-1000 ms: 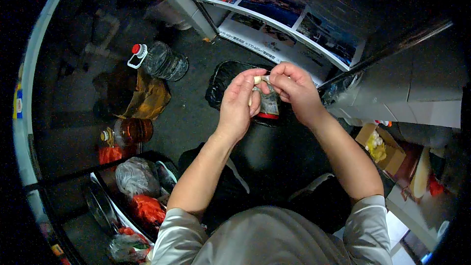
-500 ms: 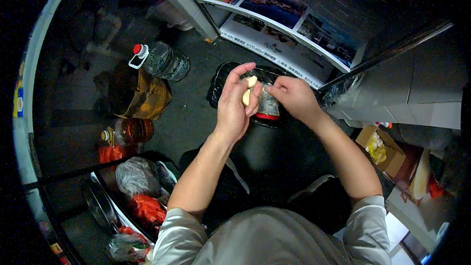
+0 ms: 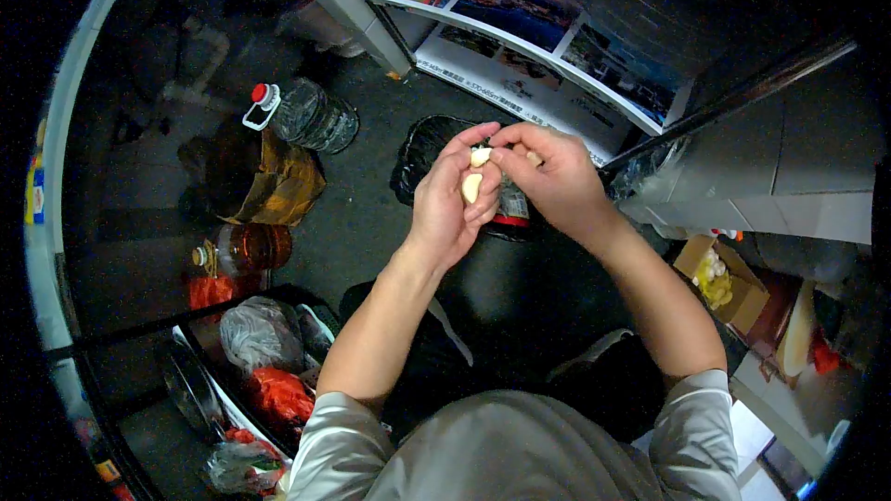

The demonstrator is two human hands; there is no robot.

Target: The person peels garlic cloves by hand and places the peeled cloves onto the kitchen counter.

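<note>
Two pale garlic cloves are in my left hand. The upper clove is between thumb and fingers, and the lower clove rests against the curled fingers. My right hand is closed, its thumb and forefinger at the right end of the upper clove. Something small and pale shows among the right fingers, too small to name. Below the hands is a bin lined with a black bag, with a red-edged package in it, partly hidden by my hands.
On the left stand a large clear bottle, a brown bag and an amber bottle. A crate of plastic bags is at lower left. At right, a cardboard box holds garlic beside a tiled ledge.
My right hand drew away from my left, then came back to the upper clove. The left fingers opened somewhat, so both cloves now show, and then curled in again.
</note>
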